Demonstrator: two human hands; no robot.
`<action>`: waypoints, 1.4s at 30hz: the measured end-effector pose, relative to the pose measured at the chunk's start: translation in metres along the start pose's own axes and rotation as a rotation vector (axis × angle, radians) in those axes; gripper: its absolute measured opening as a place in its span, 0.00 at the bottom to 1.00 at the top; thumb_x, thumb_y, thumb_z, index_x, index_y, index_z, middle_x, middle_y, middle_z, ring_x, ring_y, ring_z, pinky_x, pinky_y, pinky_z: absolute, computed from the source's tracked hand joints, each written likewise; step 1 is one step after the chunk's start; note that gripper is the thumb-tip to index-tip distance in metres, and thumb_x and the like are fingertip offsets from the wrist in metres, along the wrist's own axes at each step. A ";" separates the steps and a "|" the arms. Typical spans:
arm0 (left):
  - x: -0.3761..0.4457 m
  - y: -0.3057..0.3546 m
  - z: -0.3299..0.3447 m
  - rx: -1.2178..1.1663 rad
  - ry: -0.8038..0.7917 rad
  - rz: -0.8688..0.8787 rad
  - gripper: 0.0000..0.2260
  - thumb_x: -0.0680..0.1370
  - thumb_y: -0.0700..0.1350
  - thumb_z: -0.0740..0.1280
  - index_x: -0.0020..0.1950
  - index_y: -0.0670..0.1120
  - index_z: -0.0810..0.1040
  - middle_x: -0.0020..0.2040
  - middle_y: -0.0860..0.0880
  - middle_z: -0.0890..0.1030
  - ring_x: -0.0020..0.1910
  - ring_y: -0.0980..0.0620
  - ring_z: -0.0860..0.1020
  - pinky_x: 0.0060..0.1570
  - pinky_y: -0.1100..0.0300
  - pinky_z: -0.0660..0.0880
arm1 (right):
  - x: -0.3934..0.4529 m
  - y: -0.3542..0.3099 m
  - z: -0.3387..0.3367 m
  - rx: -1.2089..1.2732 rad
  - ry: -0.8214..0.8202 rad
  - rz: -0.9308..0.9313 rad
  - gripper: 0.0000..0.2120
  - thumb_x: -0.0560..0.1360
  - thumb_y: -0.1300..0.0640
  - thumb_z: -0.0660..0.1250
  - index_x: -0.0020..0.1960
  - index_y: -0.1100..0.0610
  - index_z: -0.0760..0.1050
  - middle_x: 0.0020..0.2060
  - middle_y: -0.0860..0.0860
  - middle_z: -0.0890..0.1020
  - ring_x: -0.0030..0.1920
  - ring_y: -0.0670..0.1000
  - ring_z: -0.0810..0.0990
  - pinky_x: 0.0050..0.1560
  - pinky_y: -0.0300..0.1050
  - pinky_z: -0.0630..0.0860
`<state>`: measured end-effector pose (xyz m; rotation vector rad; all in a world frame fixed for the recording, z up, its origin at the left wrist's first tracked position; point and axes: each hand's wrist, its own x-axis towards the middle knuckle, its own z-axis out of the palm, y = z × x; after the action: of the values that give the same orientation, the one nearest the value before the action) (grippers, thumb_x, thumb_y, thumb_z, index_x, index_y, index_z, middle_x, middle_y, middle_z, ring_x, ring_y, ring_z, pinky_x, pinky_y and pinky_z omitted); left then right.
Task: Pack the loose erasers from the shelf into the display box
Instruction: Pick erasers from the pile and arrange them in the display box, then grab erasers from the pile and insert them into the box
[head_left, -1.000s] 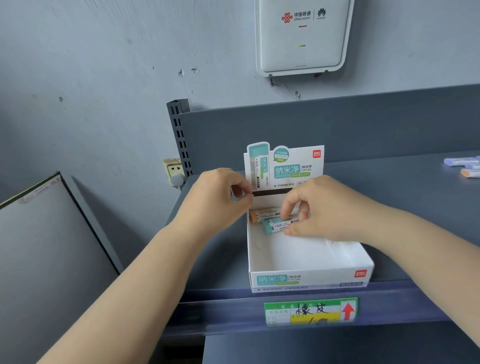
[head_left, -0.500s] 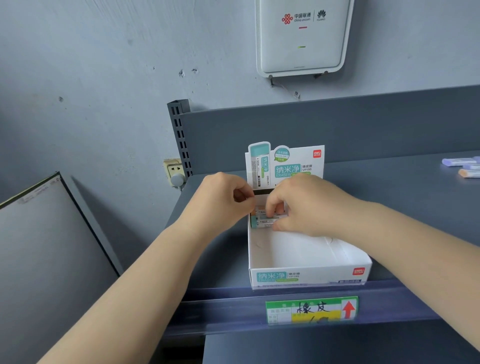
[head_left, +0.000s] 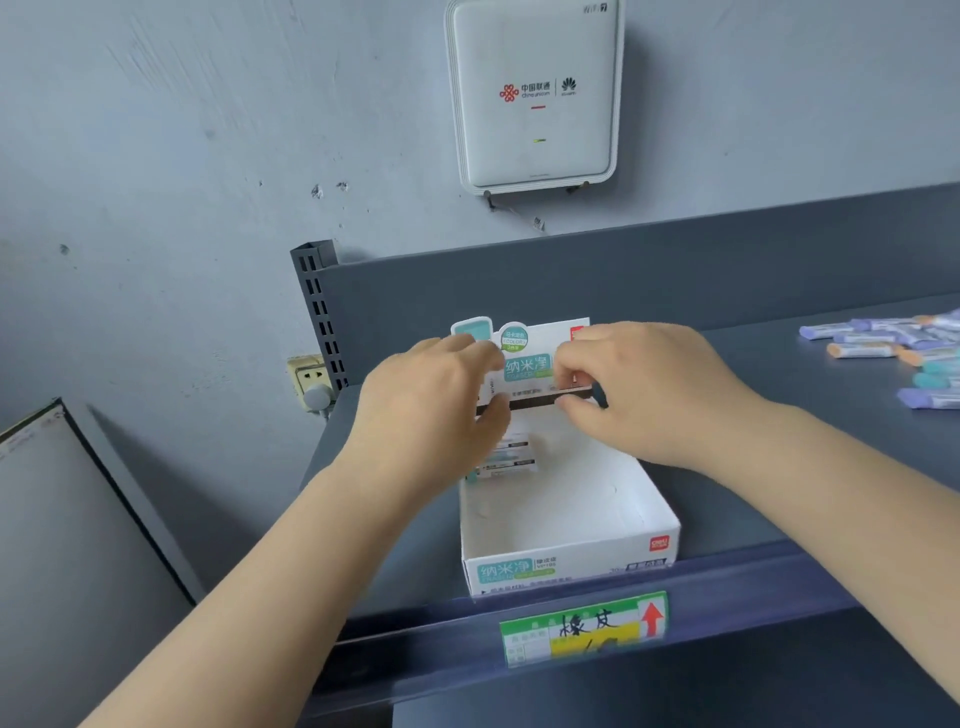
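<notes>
The white display box (head_left: 566, 564) sits at the shelf's front edge, its printed header card (head_left: 527, 364) standing upright at the back. My left hand (head_left: 431, 410) pinches the card's left side, thumb in front and fingers over the top. On the card's right side, my right hand (head_left: 644, 395) grips with curled fingers. A few wrapped erasers (head_left: 506, 460) lie stacked in the box's back left corner, partly hidden by my left hand. Several loose erasers (head_left: 883, 345), purple, orange and teal, lie far right on the shelf.
The dark grey shelf (head_left: 779, 467) has a back panel and a front price rail with a green and yellow label (head_left: 582, 626). A white router (head_left: 535, 93) hangs on the wall above. A wall socket (head_left: 309, 376) and a leaning board (head_left: 62, 519) are at the left.
My right hand left the erasers in the box's back left corner and rose to the header card. My left hand shifted up onto the card's left side.
</notes>
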<state>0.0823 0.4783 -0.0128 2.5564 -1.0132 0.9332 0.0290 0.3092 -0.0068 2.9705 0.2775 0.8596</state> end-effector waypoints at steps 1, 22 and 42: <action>0.003 0.005 0.000 0.026 0.027 0.046 0.12 0.75 0.49 0.63 0.56 0.49 0.76 0.48 0.52 0.79 0.47 0.48 0.76 0.38 0.59 0.67 | -0.004 0.002 -0.004 -0.041 0.014 -0.010 0.07 0.74 0.52 0.59 0.47 0.51 0.74 0.39 0.45 0.71 0.43 0.50 0.69 0.39 0.43 0.60; 0.056 0.241 0.044 0.165 -0.107 0.231 0.18 0.76 0.53 0.58 0.63 0.46 0.68 0.56 0.49 0.73 0.54 0.46 0.71 0.50 0.55 0.65 | -0.151 0.177 -0.075 -0.232 -0.112 0.106 0.14 0.75 0.49 0.56 0.57 0.53 0.73 0.51 0.49 0.74 0.53 0.53 0.72 0.49 0.47 0.69; 0.168 0.398 0.128 -0.060 -0.301 0.328 0.16 0.77 0.52 0.59 0.64 0.51 0.70 0.60 0.51 0.76 0.60 0.47 0.73 0.54 0.56 0.67 | -0.248 0.367 -0.103 -0.062 -0.179 0.427 0.11 0.74 0.45 0.60 0.54 0.46 0.74 0.47 0.42 0.72 0.47 0.47 0.70 0.44 0.44 0.67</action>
<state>-0.0349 0.0430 -0.0093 2.5766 -1.5551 0.5819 -0.1733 -0.0980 -0.0188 3.0650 -0.3955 0.6018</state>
